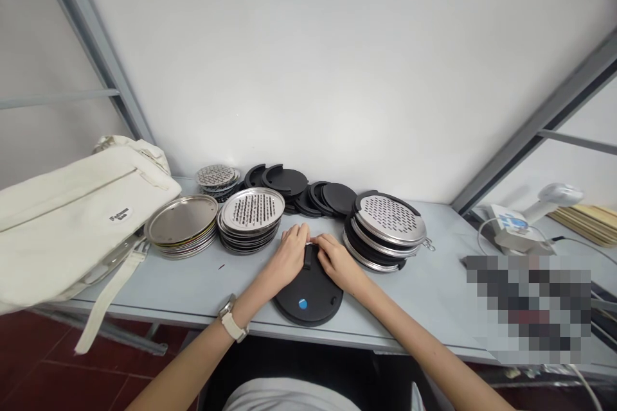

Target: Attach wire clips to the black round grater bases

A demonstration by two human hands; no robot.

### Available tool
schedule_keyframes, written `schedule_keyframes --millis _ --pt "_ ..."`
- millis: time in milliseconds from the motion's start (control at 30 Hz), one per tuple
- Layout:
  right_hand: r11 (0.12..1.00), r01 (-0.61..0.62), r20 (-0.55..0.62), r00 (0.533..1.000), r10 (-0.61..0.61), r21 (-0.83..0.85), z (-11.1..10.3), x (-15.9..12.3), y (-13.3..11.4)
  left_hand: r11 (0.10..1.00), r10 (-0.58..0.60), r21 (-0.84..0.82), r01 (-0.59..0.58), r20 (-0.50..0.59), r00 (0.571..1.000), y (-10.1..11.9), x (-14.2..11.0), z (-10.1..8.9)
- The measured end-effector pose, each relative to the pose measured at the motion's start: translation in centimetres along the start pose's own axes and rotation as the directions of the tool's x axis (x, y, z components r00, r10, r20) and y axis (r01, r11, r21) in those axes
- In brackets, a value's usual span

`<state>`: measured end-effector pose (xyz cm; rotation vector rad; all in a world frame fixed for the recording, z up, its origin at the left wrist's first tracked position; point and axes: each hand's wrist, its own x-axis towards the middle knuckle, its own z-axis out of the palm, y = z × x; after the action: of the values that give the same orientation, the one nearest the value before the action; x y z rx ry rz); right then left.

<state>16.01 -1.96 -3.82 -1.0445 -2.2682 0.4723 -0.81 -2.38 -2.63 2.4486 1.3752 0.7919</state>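
Well, a big white wall point(299, 77) stands behind a gray table point(183, 286). At the left end sits a white bag point(77, 205), and I can't see inside, so I can't tell what it holds. Next come the piles: a mixed pile of silver and black plates point(385, 234) on the right, a pile of smooth silver plates point(183, 221) and a pile with holes in its top plate point(253, 212) on the left. One round black plate point(308, 289) lies in the middle, near the table's front edge. The left hand point(291, 250) and right hand point(339, 263) meet at its far edge. Their fingers are bent in and almost closed, with hold of that edge. To do this well, I think both hands should work softly and evenly, keep the plate flat, and watch out for pinched skin. Closer to the person, the plate has a blue sticker point(303, 304) and a tiny black knob point(333, 300). A little shiny bit point(311, 243) shows between the hands; I can't tell if they pinch it.
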Motion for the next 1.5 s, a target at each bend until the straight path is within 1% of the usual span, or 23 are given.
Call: schedule_keyframes --millis 433,1100,1500 --pt "1.000 0.013 -0.013 1.000 -0.013 0.002 0.05 -0.04 0.07 1.000 -0.009 0.016 0.008 0.024 1.000 -0.08 0.09 0.12" --pt "1.000 0.011 0.006 1.000 -0.011 0.012 0.20 -0.01 0.24 1.000 -0.002 0.028 0.001 0.050 0.999 -0.31 0.06 0.46" --pt "0.999 0.013 0.001 1.000 -0.013 0.034 0.27 -0.01 0.21 0.998 0.011 0.055 -0.013 0.038 0.999 -0.58 -0.04 0.88"
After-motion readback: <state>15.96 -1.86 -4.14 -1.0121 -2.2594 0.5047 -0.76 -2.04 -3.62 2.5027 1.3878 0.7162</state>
